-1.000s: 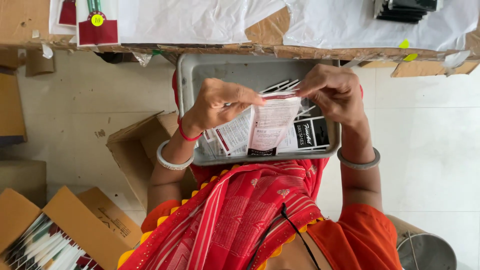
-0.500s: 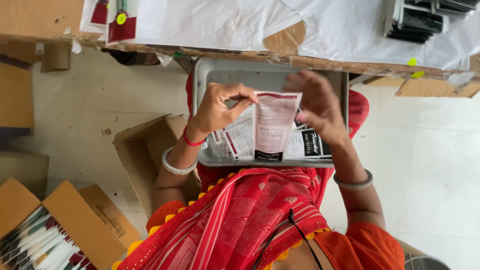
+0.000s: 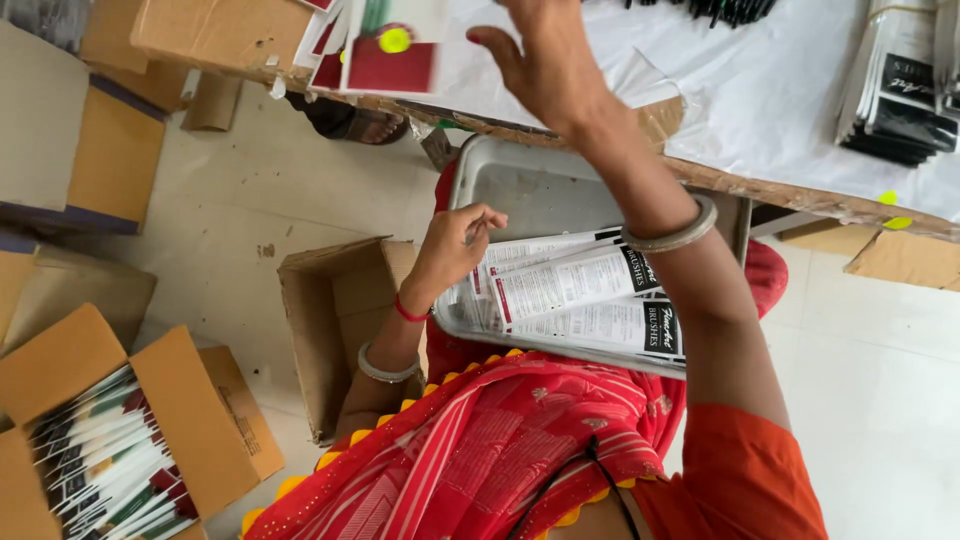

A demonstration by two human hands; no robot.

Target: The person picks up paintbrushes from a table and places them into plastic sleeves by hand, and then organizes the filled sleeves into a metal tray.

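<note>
A pale tiled floor (image 3: 250, 190) lies under a paper-covered table (image 3: 780, 110). The right hand (image 3: 545, 55) reaches up over it, fingers spread, empty. The left hand (image 3: 452, 245) pinches one of three printed packets (image 3: 575, 285) in the metal tray (image 3: 520, 180) on the lap.

I count two hands: left (image 3: 455, 245), right (image 3: 545, 60). One metal tray (image 3: 520, 185). Three packets (image 3: 575, 285) showing in tray. Two bangles (image 3: 668, 238), one per wrist. Three open boxes (image 3: 325, 320) on floor. One tabletop (image 3: 760, 110).
</note>
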